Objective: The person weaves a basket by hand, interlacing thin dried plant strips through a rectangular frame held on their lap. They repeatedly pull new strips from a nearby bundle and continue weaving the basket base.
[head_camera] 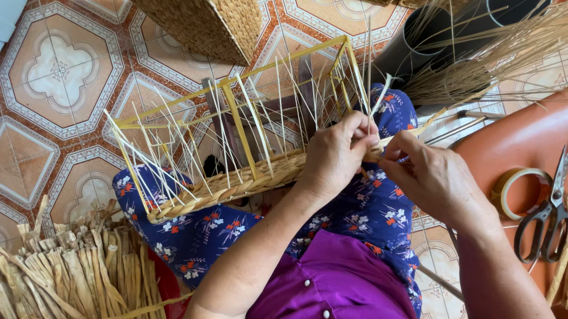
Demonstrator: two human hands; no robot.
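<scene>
Weaving at the frame (235, 107): your left hand (337, 155) pinched the braid (245, 183) at its corner; right hand (431, 177) gripped the strand (417, 127). Keeping tension even looked best.

Two hands (384, 166), one yellow frame (235, 107), one scissors (550, 206), one tape roll (516, 189), one finished basket (201, 18).

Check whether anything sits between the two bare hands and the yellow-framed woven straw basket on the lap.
Nothing visible does. The left hand and right hand already grip the woven braid at the yellow-framed basket rim.
</scene>
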